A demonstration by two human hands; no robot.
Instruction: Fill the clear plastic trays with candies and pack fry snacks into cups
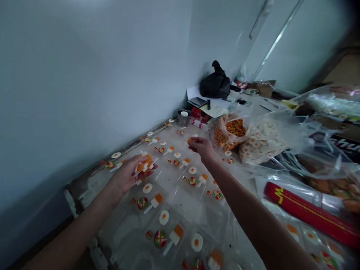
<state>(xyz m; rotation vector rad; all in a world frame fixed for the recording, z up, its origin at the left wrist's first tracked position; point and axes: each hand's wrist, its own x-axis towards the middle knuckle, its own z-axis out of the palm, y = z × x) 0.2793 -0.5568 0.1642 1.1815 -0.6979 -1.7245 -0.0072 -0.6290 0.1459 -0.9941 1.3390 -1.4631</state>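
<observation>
The left hand clutches several ice-pop pieces, the right hand pinches an orange piece; an overfull left grip could spill some onto the egg piece beside it.

- Dim, cool bluish light; a pale glow whitens the wall at top left.
- Glints on clear plastic at right.
- Deep shadow below the tabletop, lower left.
- Black blur covers the upper right corner; the right edge looks soft.
</observation>
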